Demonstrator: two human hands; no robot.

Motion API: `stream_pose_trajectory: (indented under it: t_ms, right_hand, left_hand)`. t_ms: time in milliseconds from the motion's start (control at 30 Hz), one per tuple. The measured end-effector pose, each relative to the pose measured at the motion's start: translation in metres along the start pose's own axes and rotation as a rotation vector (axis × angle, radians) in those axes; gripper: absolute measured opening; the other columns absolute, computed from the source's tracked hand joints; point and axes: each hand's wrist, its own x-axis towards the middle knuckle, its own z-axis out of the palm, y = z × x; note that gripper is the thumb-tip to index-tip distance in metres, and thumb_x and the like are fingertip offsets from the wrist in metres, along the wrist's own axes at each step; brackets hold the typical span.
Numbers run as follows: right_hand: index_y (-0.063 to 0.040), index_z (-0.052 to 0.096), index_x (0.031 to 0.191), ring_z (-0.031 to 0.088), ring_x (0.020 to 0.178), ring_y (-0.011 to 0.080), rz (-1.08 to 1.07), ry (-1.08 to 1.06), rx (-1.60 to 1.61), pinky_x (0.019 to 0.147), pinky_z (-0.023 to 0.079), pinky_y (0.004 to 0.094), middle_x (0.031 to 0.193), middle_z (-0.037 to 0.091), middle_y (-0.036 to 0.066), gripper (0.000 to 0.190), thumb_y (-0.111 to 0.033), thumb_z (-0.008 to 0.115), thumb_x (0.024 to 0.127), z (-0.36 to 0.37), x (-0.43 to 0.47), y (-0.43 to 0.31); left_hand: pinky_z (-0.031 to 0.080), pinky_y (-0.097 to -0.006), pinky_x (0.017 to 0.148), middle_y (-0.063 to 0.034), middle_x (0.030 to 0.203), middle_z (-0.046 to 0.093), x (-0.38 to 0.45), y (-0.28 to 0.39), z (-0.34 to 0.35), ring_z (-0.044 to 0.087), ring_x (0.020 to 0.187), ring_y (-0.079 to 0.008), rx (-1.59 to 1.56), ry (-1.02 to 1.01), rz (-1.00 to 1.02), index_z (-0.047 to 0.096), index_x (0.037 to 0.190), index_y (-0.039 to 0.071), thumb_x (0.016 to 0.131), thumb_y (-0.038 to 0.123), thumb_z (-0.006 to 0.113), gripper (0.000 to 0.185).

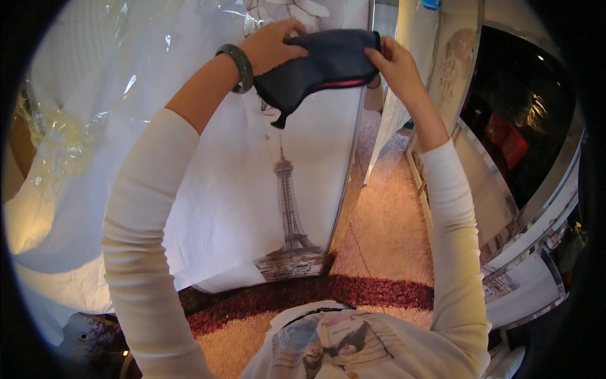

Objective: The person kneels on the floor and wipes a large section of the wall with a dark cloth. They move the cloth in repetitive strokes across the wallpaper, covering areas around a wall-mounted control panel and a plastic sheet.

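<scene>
A dark fabric piece with black edging and a strip of pink at its lower edge (331, 59) is stretched sideways between my hands near the top of the view. My left hand (274, 47), with a dark bangle (239, 68) on its wrist, grips the fabric's left part between thumb and fingers. Its right end is pinched in my right hand (395, 61). From the fabric's lower left hangs a small dark tab (280, 120). Behind it stands a white panel with an Eiffel Tower print (289, 203).
Crinkled clear plastic (71, 137) and white sheeting (137, 189) cover the left side. A beige and dark-red rug (388, 222) lies below. At right, a printed cabinet panel (454, 71) stands beside a dark glossy surface (516, 109).
</scene>
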Motion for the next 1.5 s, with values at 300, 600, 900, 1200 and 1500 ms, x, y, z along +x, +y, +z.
stream_pose_trajectory:
  t_ms: [300, 600, 900, 1200, 1500]
  right_hand:
    - [-0.011, 0.058, 0.104, 0.066, 0.073, 0.0149, 0.263, 0.083, 1.068, 0.062, 0.053, 0.0285, 0.084, 0.062, 0.001, 0.01, -0.012, 0.062, 0.095, 0.015, 0.071, 0.014]
    - [-0.004, 0.059, 0.094, 0.062, 0.077, 0.0297, -0.223, 0.483, -0.025, 0.069, 0.049, 0.0383, 0.088, 0.063, 0.014, 0.011, -0.002, 0.058, 0.083, 0.042, 0.104, -0.021]
    - [-0.006, 0.06, 0.098, 0.062, 0.09, 0.0353, -0.642, 0.255, -0.763, 0.077, 0.051, 0.0444, 0.095, 0.061, 0.016, 0.021, -0.007, 0.065, 0.078, 0.043, 0.099, -0.051]
    - [-0.006, 0.057, 0.111, 0.065, 0.08, 0.0367, -0.545, 0.201, -0.675, 0.071, 0.054, 0.0451, 0.094, 0.063, 0.016, 0.027, -0.014, 0.064, 0.085, 0.046, 0.073, -0.075]
    - [-0.009, 0.058, 0.108, 0.067, 0.081, 0.0356, -0.427, 0.018, -0.837, 0.068, 0.055, 0.0452, 0.094, 0.063, 0.015, 0.024, -0.013, 0.062, 0.086, 0.048, 0.047, -0.021]
  left_hand:
    - [0.052, -0.0361, 0.085, -0.0133, 0.096, 0.068, 0.001, -0.034, 0.032, 0.067, 0.095, -0.0298, 0.034, 0.454, 0.099, 0.051, 0.127, 0.016, 0.089, 0.01, 0.069, 0.043]
    - [0.051, -0.0444, 0.077, -0.0151, 0.107, 0.056, 0.006, -0.022, 0.031, 0.063, 0.092, -0.0355, 0.455, 0.536, 0.119, 0.058, 0.11, 0.01, 0.087, 0.012, 0.057, 0.023]
    - [0.041, -0.0452, 0.097, -0.0063, 0.114, 0.059, 0.018, -0.03, 0.049, 0.049, 0.115, -0.0285, 1.267, 0.512, 0.391, 0.06, 0.11, 0.008, 0.087, 0.015, 0.058, 0.024]
    - [0.047, -0.0384, 0.085, -0.008, 0.108, 0.055, 0.012, -0.011, 0.08, 0.053, 0.104, -0.0264, 1.057, 0.632, 0.371, 0.058, 0.114, 0.01, 0.082, 0.011, 0.061, 0.032]
    - [0.044, -0.0348, 0.084, -0.005, 0.093, 0.053, -0.015, -0.022, 0.102, 0.053, 0.097, -0.0229, 1.022, 0.388, 0.393, 0.06, 0.103, 0.01, 0.081, 0.012, 0.059, 0.022]
